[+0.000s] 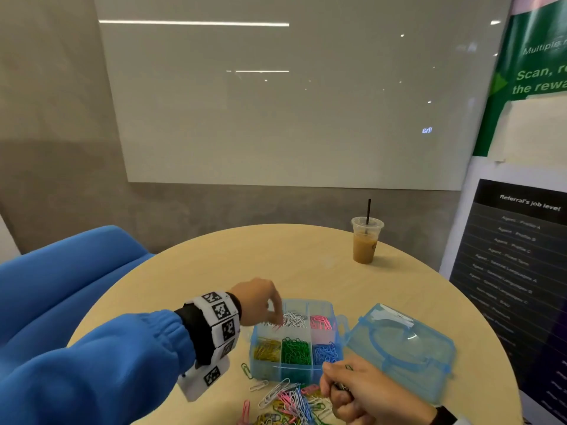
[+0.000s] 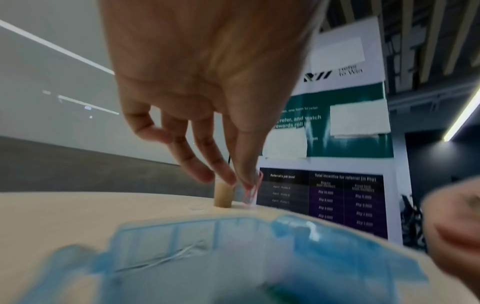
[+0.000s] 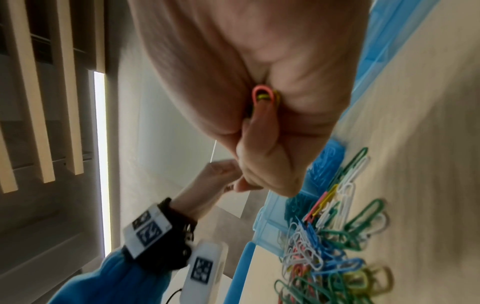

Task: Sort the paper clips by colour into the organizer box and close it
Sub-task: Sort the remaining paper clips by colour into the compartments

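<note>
Six-compartment organizer box (image 1: 264,374) open, clips sorted inside; left hand (image 1: 257,302) pinches pink clip (image 2: 251,190); right hand (image 1: 362,394) clenched around mixed clips.

The left hand (image 2: 207,86) hung fingers-down over the blurred blue organizer box (image 2: 207,257), its thumb and forefinger pinching a pink paper clip (image 2: 253,188) that dangled above the pale tabletop (image 2: 78,214). Behind the fingertips (image 2: 205,174) stood a cup of brownish drink (image 2: 223,195) (mostly hidden by the fingers). A banner (image 2: 337,123) with green and dark panels rose at the right, and the right hand (image 2: 457,226) showed as a blur at the frame's edge.
</note>
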`<state>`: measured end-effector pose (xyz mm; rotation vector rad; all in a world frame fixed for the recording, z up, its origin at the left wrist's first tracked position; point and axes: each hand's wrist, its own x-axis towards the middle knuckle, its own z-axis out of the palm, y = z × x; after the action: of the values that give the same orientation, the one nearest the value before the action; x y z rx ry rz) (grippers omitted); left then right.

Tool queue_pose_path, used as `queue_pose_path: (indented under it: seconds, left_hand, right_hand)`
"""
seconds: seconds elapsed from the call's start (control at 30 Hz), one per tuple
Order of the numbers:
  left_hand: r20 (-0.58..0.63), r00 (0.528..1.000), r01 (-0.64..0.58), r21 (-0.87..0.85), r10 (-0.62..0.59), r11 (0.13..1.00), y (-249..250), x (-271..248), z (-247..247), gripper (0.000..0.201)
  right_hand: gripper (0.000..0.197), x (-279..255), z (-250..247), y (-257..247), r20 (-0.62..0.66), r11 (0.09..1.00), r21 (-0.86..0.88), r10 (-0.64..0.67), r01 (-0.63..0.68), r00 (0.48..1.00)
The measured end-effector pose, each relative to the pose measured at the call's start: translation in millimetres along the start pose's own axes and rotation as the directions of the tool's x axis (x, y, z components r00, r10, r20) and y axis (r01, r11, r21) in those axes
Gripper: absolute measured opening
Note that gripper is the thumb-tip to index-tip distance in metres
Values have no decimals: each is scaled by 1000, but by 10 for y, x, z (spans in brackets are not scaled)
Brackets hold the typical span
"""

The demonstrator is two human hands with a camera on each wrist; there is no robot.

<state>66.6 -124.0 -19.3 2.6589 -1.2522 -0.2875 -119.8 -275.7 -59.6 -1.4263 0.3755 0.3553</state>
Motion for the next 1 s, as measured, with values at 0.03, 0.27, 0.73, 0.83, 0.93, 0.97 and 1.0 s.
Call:
queue_pose_path:
  seconds: [0.03, 0.27, 0.73, 0.83, 0.93, 0.97, 1.0]
  left_hand:
    - [-39, 999, -6, -80, 3, 997, 59, 46, -46, 12]
    - [-75, 996, -51, -175, 38, 983, 528, 335, -91, 30]
    - [-232, 952, -256, -256, 198, 932, 661, -313, 121, 21]
    - [-275, 919, -347, -224, 283, 911, 735, -500, 189, 17]
    - [-289, 916, -329, -138, 280, 934, 840, -685, 206, 14]
    - [-281, 922, -296, -71, 266, 953, 866, -735, 219, 19]
    - [-271, 929, -255, 22, 251, 967, 883, -776, 240, 25]
  right_hand:
    - [43, -8, -1, -1, -2, 1000, 12, 5, -5, 1000]
    - [39, 47, 0, 50, 2, 962, 271, 49, -47, 999]
    - [48, -24, 67, 118, 176, 540, 831, -36, -129, 984]
    - [48, -45, 75, 112, 165, 523, 846, -66, -107, 984]
    - [43, -87, 85, 98, 108, 535, 844, -97, -40, 989]
    - [42, -107, 96, 96, 108, 538, 843, -110, -32, 988]
    - [43, -126, 107, 93, 108, 538, 843, -117, -28, 987]
